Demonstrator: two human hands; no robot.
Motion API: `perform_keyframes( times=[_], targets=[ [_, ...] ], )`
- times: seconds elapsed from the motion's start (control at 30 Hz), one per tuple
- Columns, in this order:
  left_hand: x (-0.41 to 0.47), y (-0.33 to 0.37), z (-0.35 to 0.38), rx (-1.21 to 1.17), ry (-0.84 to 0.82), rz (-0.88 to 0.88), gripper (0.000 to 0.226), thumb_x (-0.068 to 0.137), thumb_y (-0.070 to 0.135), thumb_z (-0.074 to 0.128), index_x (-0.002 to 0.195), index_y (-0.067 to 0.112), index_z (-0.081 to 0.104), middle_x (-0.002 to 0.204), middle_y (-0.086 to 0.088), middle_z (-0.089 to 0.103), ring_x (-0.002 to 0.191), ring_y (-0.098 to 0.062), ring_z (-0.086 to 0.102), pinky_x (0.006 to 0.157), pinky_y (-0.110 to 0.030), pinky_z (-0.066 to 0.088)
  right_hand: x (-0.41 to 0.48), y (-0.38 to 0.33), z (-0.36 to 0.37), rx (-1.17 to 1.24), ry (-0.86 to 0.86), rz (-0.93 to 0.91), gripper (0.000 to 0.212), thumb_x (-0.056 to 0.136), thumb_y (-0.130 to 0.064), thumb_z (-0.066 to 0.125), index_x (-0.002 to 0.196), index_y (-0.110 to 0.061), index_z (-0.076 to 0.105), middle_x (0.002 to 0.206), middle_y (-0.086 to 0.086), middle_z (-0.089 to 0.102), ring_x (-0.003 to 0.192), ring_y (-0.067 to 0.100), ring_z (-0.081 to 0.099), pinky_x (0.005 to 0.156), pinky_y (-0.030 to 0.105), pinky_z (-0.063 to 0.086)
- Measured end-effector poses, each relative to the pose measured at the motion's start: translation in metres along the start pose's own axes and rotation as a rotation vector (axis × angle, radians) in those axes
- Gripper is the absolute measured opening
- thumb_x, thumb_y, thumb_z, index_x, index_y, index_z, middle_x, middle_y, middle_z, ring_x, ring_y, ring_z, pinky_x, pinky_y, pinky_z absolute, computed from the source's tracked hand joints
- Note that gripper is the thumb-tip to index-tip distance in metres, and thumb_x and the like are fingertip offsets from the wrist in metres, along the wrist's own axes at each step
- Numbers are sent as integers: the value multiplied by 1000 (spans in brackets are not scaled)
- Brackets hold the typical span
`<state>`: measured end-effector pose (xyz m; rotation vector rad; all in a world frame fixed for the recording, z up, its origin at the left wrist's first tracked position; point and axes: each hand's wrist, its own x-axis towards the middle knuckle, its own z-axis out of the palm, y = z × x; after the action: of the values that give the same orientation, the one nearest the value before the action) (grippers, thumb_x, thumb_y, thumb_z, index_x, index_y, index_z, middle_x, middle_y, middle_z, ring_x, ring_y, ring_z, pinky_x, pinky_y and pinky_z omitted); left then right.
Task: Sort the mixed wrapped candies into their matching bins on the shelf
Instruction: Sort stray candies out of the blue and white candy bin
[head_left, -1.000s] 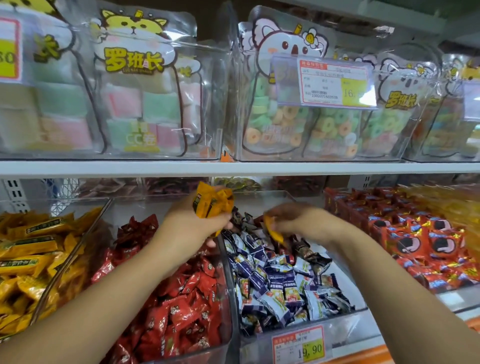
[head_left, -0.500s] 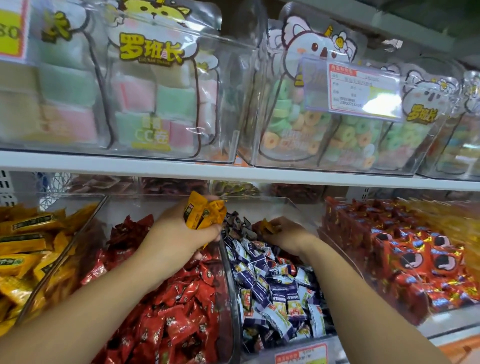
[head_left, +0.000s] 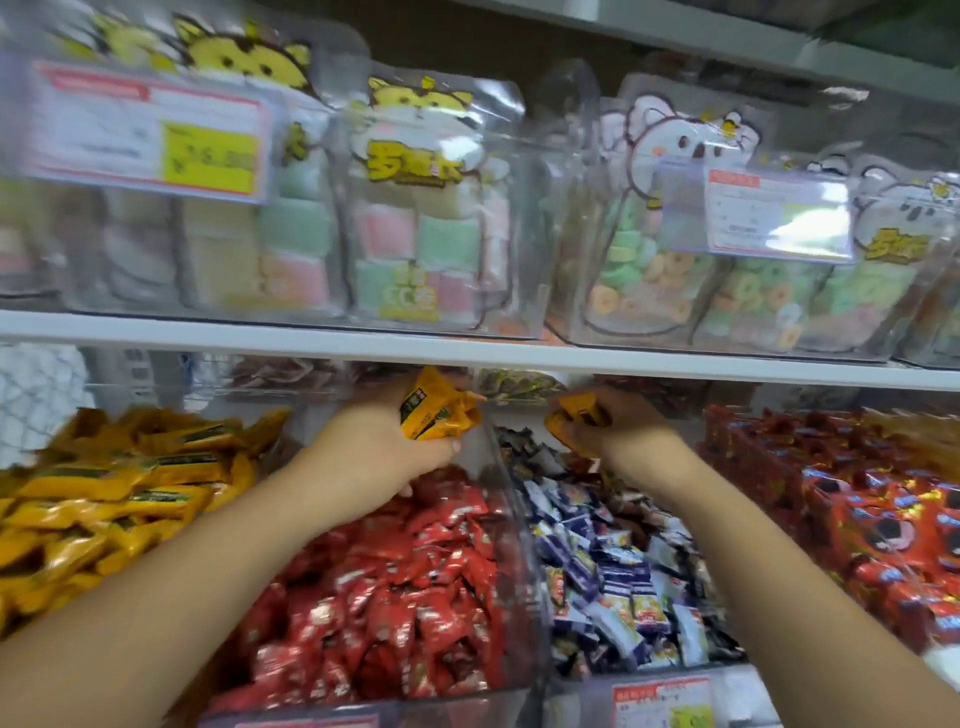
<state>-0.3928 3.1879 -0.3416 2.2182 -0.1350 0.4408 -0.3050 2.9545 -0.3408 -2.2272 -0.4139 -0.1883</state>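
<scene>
- The left hand (head_left: 379, 447) is above the heap of red wrapped candies (head_left: 405, 571), its fingers curled round a small bunch of yellow foil-wrapped candies (head_left: 436, 413).
- The right hand (head_left: 621, 428) pinches 1 more yellow wrapped candy (head_left: 574, 413) over the heap of blue-and-white wrapped candies (head_left: 613, 571).
- Both hands are near each other, just under the white shelf edge (head_left: 675, 364).
- The matching heap of yellow wrapped candies (head_left: 104, 499) lies at far left.
- As I judge it, these strays are gathered but not yet dropped home, and a few off-colour wrappers seem to remain among the blue ones.

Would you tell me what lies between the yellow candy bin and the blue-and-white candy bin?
In the head view, a bin heaped with red candies lies between them.
</scene>
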Motion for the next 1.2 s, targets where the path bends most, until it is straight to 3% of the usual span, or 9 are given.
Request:
perform_keyframes(
  times=[0.07, 0.13, 0.3, 0.57, 0.67, 0.8, 0.9, 1.1, 1.2],
  targets=[
    [-9, -11, -34, 119, -6, 42, 28, 81, 22, 75, 101, 35, 60, 90, 10, 66, 75, 0, 61, 65, -15, 47, -10, -30, 14, 24, -79, -106, 21, 85, -16, 71, 102, -27, 68, 102, -4, 69, 91, 11, 62, 84, 27, 50],
    [-21, -26, -69, 252, 5, 43, 35, 81, 18, 75, 105, 38, 58, 100, 15, 64, 83, 7, 58, 69, -12, 38, -22, -62, 35, 74, -161, -190, 22, 85, -10, 70, 93, -30, 65, 92, -8, 67, 81, 7, 60, 75, 16, 49],
    [-50, -86, -150, 461, 92, -144, 52, 80, 17, 76, 128, 23, 58, 126, -2, 62, 113, -17, 57, 84, -21, 40, -27, -125, 106, 22, -196, -310, 23, 87, -13, 68, 110, -16, 67, 101, -2, 66, 90, 10, 58, 68, 1, 36],
    [-60, -147, -187, 447, 146, -162, 66, 82, 33, 76, 140, 23, 47, 138, -5, 53, 123, -20, 51, 93, -19, 36, 13, -201, 223, -148, -302, -413, 37, 91, -20, 62, 127, -23, 60, 123, -2, 61, 116, 17, 55, 79, 19, 36],
    [-61, -162, -187, 393, 37, -172, 72, 85, 52, 65, 147, 32, 33, 147, -2, 44, 131, -19, 44, 107, -28, 36, 15, -194, 240, -349, -478, -393, 53, 96, -40, 51, 146, -36, 33, 140, -4, 48, 127, 18, 47, 92, 18, 36],
    [-66, -173, -189, 456, -137, -266, 88, 74, 87, 38, 149, 48, 12, 160, 3, 22, 144, -18, 27, 115, -43, 30, 13, -184, 254, -618, -536, -380, 68, 94, -66, 23, 152, -37, 4, 159, 4, 22, 142, 29, 29, 114, 42, 28],
    [-70, -170, -190, 525, -138, -299, 94, 71, 91, 33, 150, 46, 9, 162, 0, 16, 147, -22, 20, 116, -48, 27, 7, -189, 258, -705, -547, -337, 73, 91, -71, 17, 152, -36, -4, 162, 3, 6, 148, 29, 11, 118, 50, 14],
    [-76, -152, -198, 414, -37, -253, 104, 62, 86, 56, 150, 39, 25, 154, 3, 34, 138, -18, 37, 113, -37, 33, -15, -191, 223, -500, -401, -423, 65, 98, -58, 28, 153, -27, 14, 161, 4, 16, 147, 22, 17, 118, 38, 18],
    [-68, -130, -194, 522, 0, -180, 96, 71, 74, 64, 150, 35, 26, 156, 1, 30, 141, -20, 31, 114, -32, 30, -26, -175, 178, -363, -377, -412, 49, 104, -33, 32, 151, -21, 25, 158, 4, 23, 145, 18, 22, 109, 14, 13]
  ],
)
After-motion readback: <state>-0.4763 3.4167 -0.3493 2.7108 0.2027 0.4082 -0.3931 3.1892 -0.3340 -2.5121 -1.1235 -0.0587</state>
